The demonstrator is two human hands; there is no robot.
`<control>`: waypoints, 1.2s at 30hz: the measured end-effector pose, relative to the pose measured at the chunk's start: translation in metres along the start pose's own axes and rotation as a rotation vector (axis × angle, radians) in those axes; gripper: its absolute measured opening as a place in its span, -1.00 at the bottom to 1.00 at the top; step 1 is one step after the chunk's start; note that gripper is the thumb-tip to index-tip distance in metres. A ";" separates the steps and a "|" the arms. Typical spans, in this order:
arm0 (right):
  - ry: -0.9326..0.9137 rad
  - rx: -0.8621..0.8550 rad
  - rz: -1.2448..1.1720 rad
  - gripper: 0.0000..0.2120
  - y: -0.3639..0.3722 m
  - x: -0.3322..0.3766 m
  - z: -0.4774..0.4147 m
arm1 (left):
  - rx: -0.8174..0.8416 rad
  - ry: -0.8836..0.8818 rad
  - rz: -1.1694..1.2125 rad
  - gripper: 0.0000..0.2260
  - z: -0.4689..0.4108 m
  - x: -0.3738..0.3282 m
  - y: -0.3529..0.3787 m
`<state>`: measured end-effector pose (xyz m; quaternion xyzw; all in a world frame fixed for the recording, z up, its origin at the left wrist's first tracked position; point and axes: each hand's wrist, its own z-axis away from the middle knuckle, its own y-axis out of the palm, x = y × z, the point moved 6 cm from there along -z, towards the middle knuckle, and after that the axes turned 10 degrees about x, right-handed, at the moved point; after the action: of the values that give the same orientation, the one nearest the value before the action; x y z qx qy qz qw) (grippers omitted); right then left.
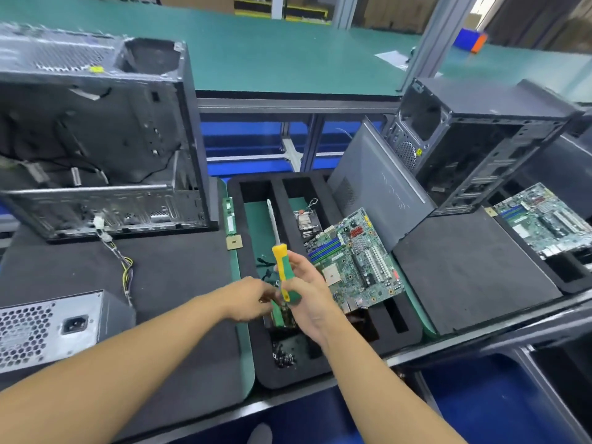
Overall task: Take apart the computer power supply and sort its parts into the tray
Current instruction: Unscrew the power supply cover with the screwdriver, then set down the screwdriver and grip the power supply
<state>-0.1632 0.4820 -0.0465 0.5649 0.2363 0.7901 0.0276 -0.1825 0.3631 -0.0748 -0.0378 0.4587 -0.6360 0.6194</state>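
Head view.
- Right hand (309,296) is hovering over the tray (246,261). Its fingers (301,265) are wrapping round the handle of the screwdriver (283,270) and gripping it.
- The shaft is pointing up and away from those fingers, and its tip is lying over the tray's left slot.
- Left hand (250,299) is reaching in just left of the right fingers, with its fingertips close to the handle's lower end. These fingers are bunching narrowly together. Cannot tell whether they are pinching anything, as the spot is blurred and partly covered.
- PSU (48,331) is sitting on the black mat (179,283), well left of both sets of fingers and apart from them. It is near the front edge of the desk (480,336), with its socket face turning toward the camera.
- Cable (123,261) is trailing out of the open case (96,139), which is standing beyond the PSU, far left of the fingers.
- Screws (283,358) are lying in the tray's nearest pocket, just below the fingers.
- Board (355,257) is resting tilted across the tray's right slots, just right of the right fingers.
- Heatsink (307,222) is sitting in the middle slot, beyond the fingers.
- Second case (474,139) is standing far right, with a panel (374,187) leaning against it.
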 end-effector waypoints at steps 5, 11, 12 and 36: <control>0.005 0.178 -0.039 -0.45 0.070 -0.010 -0.020 | -0.161 -0.114 -0.186 -0.77 0.053 0.055 -0.038; 0.183 0.217 0.296 -0.64 0.141 -0.064 -0.049 | -0.253 -0.345 -0.337 -0.55 0.125 0.142 -0.041; 0.214 0.204 0.365 -0.66 0.147 -0.075 -0.054 | -0.291 -0.350 -0.339 -0.48 0.136 0.150 -0.044; 0.126 -0.140 1.551 -0.79 0.153 -0.142 -0.120 | -0.492 -0.035 -0.277 -0.08 0.219 0.216 -0.024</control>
<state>-0.1868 0.2611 -0.1401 0.5196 -0.2754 0.6273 -0.5106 -0.1151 0.0631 -0.0455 -0.2605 0.5790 -0.5832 0.5067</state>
